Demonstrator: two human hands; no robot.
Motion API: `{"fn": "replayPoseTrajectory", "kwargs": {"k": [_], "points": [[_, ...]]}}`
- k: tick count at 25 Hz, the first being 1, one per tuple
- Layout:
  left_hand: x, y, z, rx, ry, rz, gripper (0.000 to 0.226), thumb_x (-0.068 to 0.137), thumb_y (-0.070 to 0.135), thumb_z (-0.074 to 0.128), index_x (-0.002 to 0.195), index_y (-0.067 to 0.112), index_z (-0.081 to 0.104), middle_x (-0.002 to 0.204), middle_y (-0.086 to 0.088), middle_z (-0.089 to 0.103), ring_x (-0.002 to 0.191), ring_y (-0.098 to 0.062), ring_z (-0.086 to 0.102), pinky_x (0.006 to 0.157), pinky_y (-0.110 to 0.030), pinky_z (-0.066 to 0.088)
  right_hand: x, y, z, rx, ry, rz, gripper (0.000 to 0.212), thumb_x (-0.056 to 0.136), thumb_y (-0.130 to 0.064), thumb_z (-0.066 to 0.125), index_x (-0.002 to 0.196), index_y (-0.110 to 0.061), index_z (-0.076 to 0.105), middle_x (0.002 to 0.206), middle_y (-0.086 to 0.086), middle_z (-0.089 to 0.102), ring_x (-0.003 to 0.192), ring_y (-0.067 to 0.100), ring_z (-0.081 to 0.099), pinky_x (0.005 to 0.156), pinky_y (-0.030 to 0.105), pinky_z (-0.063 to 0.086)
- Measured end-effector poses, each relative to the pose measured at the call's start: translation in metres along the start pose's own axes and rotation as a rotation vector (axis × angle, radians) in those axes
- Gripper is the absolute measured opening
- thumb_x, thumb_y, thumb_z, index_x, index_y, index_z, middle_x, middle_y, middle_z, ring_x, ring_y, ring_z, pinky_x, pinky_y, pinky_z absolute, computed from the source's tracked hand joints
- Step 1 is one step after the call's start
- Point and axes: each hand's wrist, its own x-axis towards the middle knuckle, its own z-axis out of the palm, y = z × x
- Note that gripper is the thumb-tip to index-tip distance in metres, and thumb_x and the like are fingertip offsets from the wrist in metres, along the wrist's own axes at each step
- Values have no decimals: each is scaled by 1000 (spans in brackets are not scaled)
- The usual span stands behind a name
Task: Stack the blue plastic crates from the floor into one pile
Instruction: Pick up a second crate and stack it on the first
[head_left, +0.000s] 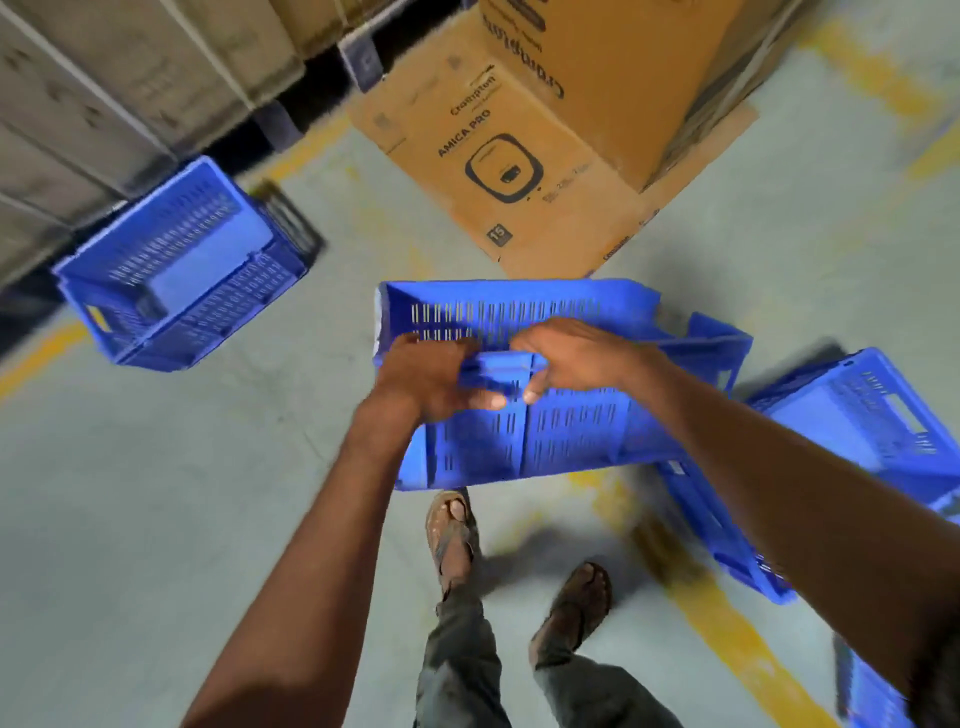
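Note:
I hold a blue plastic crate (545, 436) in the air in front of me, above my feet. My left hand (431, 379) and my right hand (576, 358) both grip its near rim, fingers curled over the edge, close together. A second blue crate (182, 265) stands on the floor at the left, and it looks like a nested pile. A third crate (872, 421) lies at the right, and another blue crate (717, 535) leans beneath my right arm, partly hidden.
Brown cardboard boxes (519, 156) stand on the floor straight ahead. Strapped pale cartons on a pallet (130, 78) fill the upper left. Yellow lines (737, 634) mark the grey concrete floor. My sandalled feet (452, 535) are below the held crate.

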Motion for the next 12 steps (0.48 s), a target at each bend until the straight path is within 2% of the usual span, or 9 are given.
{"fn": "replayPoseTrajectory", "kwargs": {"k": [2,3,5,6,9,12], "points": [[-25,-22,-21,47,42,15,42,82,63,64,103,27,63,98,1,70,103,-28,65,78,-36,44,14,-36,-11,-58,-45,-37,41,64,-46,84,82,-25,53,78,-6,60,81,24,60,60,33,40],[-35,-40,-31,28,81,18,35,83,60,66,95,28,61,89,3,68,97,-27,65,70,-33,42,19,-47,-15,-90,-67,-45,42,66,-43,85,94,-28,58,92,-3,65,92,25,61,66,32,40],[-61,-93,-49,-83,94,-41,33,80,60,69,89,30,59,78,9,61,88,-23,64,67,-30,36,29,-63,-27,-128,-134,12,71,68,-37,86,129,-20,55,130,3,60,120,26,55,84,29,42],[-74,-123,-54,-160,75,-99,35,79,61,70,92,30,62,78,11,61,86,-21,63,67,-29,36,34,-69,-35,-114,-159,45,80,68,-39,86,136,-16,51,138,4,56,126,27,52,92,31,41],[-112,-201,-59,-309,-33,-221,43,75,62,74,103,31,63,88,14,63,92,-20,63,70,-29,39,62,-111,-42,-157,-135,48,76,73,-55,77,136,-20,54,138,1,57,126,25,53,92,31,40],[-119,-240,-59,-235,-190,-167,57,68,65,77,112,33,57,106,14,64,104,-19,61,85,-36,49,109,-187,-26,-331,-16,-76,48,74,-55,73,114,-29,64,108,-1,70,105,26,64,74,32,43]]}}
